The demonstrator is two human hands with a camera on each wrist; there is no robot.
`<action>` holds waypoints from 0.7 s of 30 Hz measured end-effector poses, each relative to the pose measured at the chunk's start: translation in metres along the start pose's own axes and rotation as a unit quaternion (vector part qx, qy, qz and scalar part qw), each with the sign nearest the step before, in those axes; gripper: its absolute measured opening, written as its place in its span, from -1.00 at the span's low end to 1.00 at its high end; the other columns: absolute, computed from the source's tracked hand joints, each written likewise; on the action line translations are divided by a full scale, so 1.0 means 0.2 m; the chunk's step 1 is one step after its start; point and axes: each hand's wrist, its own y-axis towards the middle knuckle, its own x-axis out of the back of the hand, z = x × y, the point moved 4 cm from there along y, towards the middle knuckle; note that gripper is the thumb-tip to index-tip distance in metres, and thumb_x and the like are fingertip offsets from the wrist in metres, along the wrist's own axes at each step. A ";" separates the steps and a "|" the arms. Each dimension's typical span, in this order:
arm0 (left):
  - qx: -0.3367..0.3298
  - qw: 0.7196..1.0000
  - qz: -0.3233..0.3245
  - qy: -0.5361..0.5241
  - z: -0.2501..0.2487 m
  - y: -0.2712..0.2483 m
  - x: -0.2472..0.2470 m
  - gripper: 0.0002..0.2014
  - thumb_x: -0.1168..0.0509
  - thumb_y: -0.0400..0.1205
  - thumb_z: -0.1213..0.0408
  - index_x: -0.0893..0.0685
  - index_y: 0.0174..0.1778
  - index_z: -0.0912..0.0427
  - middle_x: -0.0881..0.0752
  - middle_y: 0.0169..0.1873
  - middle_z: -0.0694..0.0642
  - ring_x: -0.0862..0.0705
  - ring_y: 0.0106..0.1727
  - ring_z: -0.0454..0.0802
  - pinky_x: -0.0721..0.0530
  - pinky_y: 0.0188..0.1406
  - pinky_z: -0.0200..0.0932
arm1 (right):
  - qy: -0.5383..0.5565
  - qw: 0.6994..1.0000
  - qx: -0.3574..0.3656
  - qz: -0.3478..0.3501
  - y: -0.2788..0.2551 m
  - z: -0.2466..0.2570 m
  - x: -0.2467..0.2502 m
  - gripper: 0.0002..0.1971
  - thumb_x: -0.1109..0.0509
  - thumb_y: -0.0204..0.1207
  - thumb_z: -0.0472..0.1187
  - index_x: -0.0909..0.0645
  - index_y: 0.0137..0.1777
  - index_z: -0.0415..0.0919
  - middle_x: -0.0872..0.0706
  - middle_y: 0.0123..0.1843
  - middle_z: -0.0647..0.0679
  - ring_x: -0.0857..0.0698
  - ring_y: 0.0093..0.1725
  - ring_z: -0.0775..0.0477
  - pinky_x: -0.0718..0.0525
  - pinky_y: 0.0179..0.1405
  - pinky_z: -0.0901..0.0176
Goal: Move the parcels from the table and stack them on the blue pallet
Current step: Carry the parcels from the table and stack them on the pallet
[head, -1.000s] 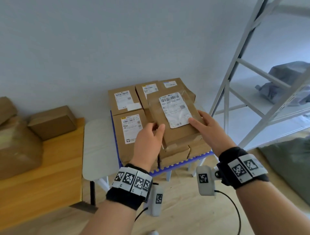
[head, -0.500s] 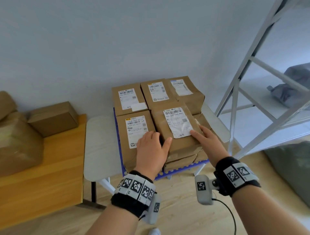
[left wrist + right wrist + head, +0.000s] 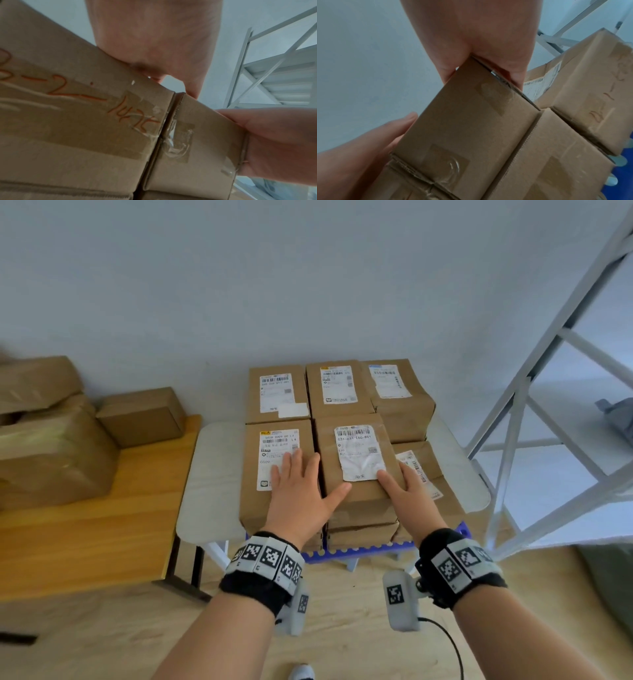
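Brown cardboard parcels with white labels are stacked on the blue pallet (image 3: pixel 363 553). The front middle parcel (image 3: pixel 356 491) lies flat on top of its stack. My right hand (image 3: pixel 404 487) grips its near right edge, thumb on top by the label and fingers down the side; the right wrist view shows that hand (image 3: pixel 479 40) clamped over the parcel's corner (image 3: pixel 471 121). My left hand (image 3: pixel 301 487) lies flat on the front left parcel (image 3: pixel 274 446), fingers straight, thumb reaching onto the middle parcel. In the left wrist view its palm (image 3: pixel 154 40) rests on the box top.
A wooden table (image 3: pixel 85 529) at the left carries more brown parcels (image 3: pixel 51 457). The pallet sits on a low white stand (image 3: pixel 209 484) against the wall. White metal shelving (image 3: pixel 534 405) rises at the right, with a lower parcel (image 3: pixel 424 470) beside it.
The labelled parcel came down from a tilted hold onto the front middle stack. My left hand left its edge and now lies flat on the neighbouring parcel. The right hand stays on it.
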 end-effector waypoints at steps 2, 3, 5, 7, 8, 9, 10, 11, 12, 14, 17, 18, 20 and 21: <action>-0.003 1.000 0.003 0.018 0.00 0.01 0.00 -0.12 0.09 0.60 -0.46 0.04 0.75 0.00 0.18 0.74 0.14 0.27 0.73 0.06 0.26 0.69 0.16 | -0.004 1.000 0.009 0.001 0.01 -0.01 0.00 -0.31 -0.31 0.55 0.28 -0.34 0.62 0.00 -0.65 0.37 0.08 -0.66 0.29 0.01 -0.68 0.31 -0.12; -0.005 1.000 0.002 0.028 0.00 0.01 0.00 -0.13 0.11 0.61 -0.45 0.05 0.75 -0.02 0.18 0.74 0.14 0.27 0.73 0.06 0.25 0.69 0.17 | -0.010 1.000 0.012 0.001 0.01 -0.01 0.00 -0.31 -0.31 0.56 0.28 -0.34 0.62 -0.01 -0.65 0.37 0.07 -0.65 0.29 0.00 -0.68 0.31 -0.13; -0.009 0.999 0.001 0.040 -0.01 0.01 -0.01 -0.16 0.12 0.62 -0.44 0.09 0.75 -0.08 0.18 0.74 0.15 0.26 0.73 0.07 0.25 0.69 0.17 | -0.019 1.000 0.015 0.007 0.02 0.00 0.00 -0.34 -0.30 0.59 0.24 -0.33 0.62 -0.03 -0.64 0.37 0.05 -0.64 0.30 -0.01 -0.67 0.32 -0.13; -0.013 0.999 0.004 0.045 -0.01 0.00 -0.03 -0.22 0.15 0.63 -0.44 0.14 0.73 -0.19 0.19 0.73 0.17 0.28 0.73 0.09 0.27 0.68 0.18 | -0.028 0.999 0.015 0.014 0.02 0.01 0.00 -0.35 -0.30 0.60 0.21 -0.33 0.62 -0.04 -0.63 0.38 0.04 -0.63 0.31 -0.03 -0.66 0.32 -0.14; -0.016 0.999 0.005 0.051 -0.02 0.00 -0.03 -0.25 0.16 0.63 -0.43 0.15 0.72 -0.25 0.19 0.73 0.18 0.29 0.72 0.10 0.28 0.68 0.20 | -0.035 0.999 0.014 0.015 0.02 0.01 0.00 -0.35 -0.31 0.60 0.21 -0.32 0.62 -0.05 -0.62 0.38 0.03 -0.63 0.31 -0.04 -0.66 0.32 -0.15; -0.018 0.998 0.007 0.058 -0.02 0.00 -0.03 -0.27 0.18 0.64 -0.43 0.15 0.71 -0.29 0.20 0.73 0.19 0.29 0.72 0.12 0.27 0.68 0.21 | -0.043 0.999 0.012 0.017 0.02 0.02 0.00 -0.34 -0.31 0.60 0.21 -0.32 0.62 -0.05 -0.62 0.38 0.02 -0.63 0.31 -0.06 -0.66 0.31 -0.16; -0.019 0.998 0.009 0.064 -0.02 0.01 -0.04 -0.30 0.19 0.65 -0.42 0.13 0.71 -0.30 0.20 0.73 0.20 0.30 0.72 0.13 0.27 0.68 0.23 | -0.051 0.999 0.010 0.018 0.02 0.02 0.00 -0.34 -0.31 0.59 0.21 -0.32 0.62 -0.06 -0.63 0.38 0.01 -0.64 0.30 -0.07 -0.66 0.31 -0.17; -0.018 0.998 0.012 0.067 -0.02 0.01 -0.04 -0.31 0.19 0.66 -0.40 0.12 0.71 -0.31 0.20 0.73 0.21 0.30 0.72 0.13 0.27 0.68 0.23 | -0.058 0.998 0.008 0.020 0.02 0.02 0.00 -0.33 -0.31 0.60 0.20 -0.31 0.62 -0.07 -0.63 0.38 -0.01 -0.64 0.30 -0.08 -0.66 0.30 -0.17; -0.016 0.998 0.013 0.067 -0.02 0.01 -0.04 -0.32 0.18 0.67 -0.39 0.11 0.71 -0.30 0.19 0.73 0.21 0.30 0.72 0.13 0.27 0.67 0.23 | -0.063 0.998 0.008 0.020 0.02 0.03 0.00 -0.33 -0.31 0.61 0.19 -0.29 0.63 -0.09 -0.63 0.38 -0.02 -0.64 0.29 -0.09 -0.66 0.30 -0.16; -0.014 0.998 0.014 0.067 -0.03 0.01 -0.04 -0.34 0.17 0.68 -0.36 0.09 0.71 -0.28 0.18 0.73 0.21 0.30 0.72 0.13 0.26 0.67 0.24 | -0.069 0.997 0.007 0.019 0.02 0.03 0.00 -0.33 -0.30 0.63 0.17 -0.27 0.64 -0.11 -0.62 0.39 -0.03 -0.63 0.30 -0.10 -0.65 0.31 -0.15; -0.009 0.997 0.015 0.071 -0.03 0.01 -0.03 -0.34 0.15 0.68 -0.36 0.07 0.71 -0.28 0.17 0.73 0.21 0.29 0.72 0.15 0.25 0.67 0.26 | -0.087 0.996 0.004 0.025 0.02 0.04 0.00 -0.30 -0.29 0.62 0.19 -0.24 0.66 -0.13 -0.59 0.44 -0.05 -0.61 0.36 -0.13 -0.61 0.35 -0.15; -0.007 0.997 0.014 0.072 -0.04 0.01 -0.03 -0.33 0.15 0.68 -0.37 0.07 0.71 -0.28 0.17 0.73 0.21 0.29 0.72 0.15 0.25 0.67 0.25 | -0.096 0.995 0.005 0.027 0.02 0.05 0.01 -0.28 -0.28 0.61 0.22 -0.24 0.66 -0.12 -0.59 0.46 -0.05 -0.60 0.38 -0.14 -0.61 0.35 -0.16; -0.005 0.997 0.013 0.073 -0.04 0.01 -0.01 -0.32 0.15 0.66 -0.39 0.07 0.71 -0.30 0.17 0.73 0.21 0.28 0.72 0.15 0.24 0.68 0.24 | -0.122 0.992 0.011 0.023 0.01 0.07 0.02 -0.25 -0.28 0.58 0.26 -0.23 0.67 -0.10 -0.54 0.52 -0.08 -0.57 0.42 -0.15 -0.59 0.38 -0.17; -0.004 0.997 0.014 0.073 -0.04 0.01 -0.01 -0.32 0.15 0.66 -0.39 0.07 0.71 -0.30 0.16 0.73 0.20 0.27 0.73 0.15 0.23 0.68 0.23 | -0.135 0.991 0.018 0.015 0.00 0.09 0.02 -0.25 -0.29 0.59 0.23 -0.21 0.68 -0.09 -0.50 0.56 -0.09 -0.54 0.47 -0.16 -0.57 0.41 -0.16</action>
